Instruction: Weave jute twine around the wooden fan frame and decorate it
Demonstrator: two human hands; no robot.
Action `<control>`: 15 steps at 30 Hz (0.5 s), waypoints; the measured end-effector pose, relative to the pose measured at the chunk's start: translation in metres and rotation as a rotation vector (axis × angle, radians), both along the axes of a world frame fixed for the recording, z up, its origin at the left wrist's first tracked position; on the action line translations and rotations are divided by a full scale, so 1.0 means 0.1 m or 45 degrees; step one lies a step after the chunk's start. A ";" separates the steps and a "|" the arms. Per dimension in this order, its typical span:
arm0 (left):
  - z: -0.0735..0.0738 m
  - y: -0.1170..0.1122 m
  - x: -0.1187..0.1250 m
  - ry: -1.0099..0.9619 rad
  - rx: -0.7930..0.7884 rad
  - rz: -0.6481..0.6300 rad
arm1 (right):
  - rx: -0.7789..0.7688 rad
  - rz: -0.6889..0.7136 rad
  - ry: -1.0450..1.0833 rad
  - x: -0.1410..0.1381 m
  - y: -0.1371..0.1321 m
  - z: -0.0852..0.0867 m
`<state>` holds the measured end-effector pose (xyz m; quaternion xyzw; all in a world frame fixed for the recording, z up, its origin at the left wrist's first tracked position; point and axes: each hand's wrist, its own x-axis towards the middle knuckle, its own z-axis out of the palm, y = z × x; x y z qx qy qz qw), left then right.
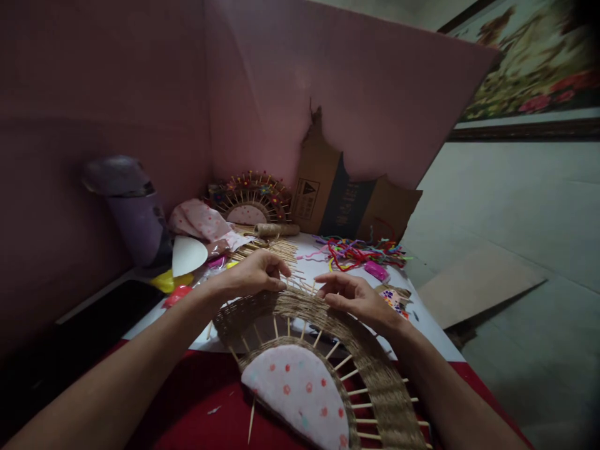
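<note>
A half-round fan-shaped piece [328,319] of thin sticks woven with brown twine stands tilted before me. Its half-disc centre [300,394] is covered in white cloth with red dots. My left hand [257,275] pinches the top edge of the twine band, fingers curled beside a stick tip. Across from it, my right hand [354,297] has thumb and fingers bent around the same edge, close to another stick tip. Bare sticks radiate between the centre and the woven band. Exactly what lies between the fingertips is partly hidden.
Behind stand a similar finished-looking fan [248,206] with colourful beads and torn cardboard [337,187]. Loose sticks [248,247], a twine roll [276,230], pipe cleaners [347,251] and a pink packet [376,271] lie on the white sheet. A purple container [138,225] stands left.
</note>
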<state>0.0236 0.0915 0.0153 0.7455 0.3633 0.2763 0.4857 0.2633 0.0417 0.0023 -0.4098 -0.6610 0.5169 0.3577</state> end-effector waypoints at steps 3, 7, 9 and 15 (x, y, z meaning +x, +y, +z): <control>0.00 0.00 -0.01 0.024 0.002 0.004 | 0.056 0.016 -0.041 0.01 0.00 0.01; 0.00 -0.01 0.00 0.009 -0.031 0.003 | 0.112 0.016 -0.137 0.00 -0.02 0.02; 0.00 -0.01 0.01 -0.023 -0.072 -0.008 | 0.155 -0.021 -0.162 -0.02 -0.01 0.03; -0.02 0.00 0.02 -0.044 -0.145 -0.029 | 0.538 0.044 -0.452 -0.09 0.01 0.23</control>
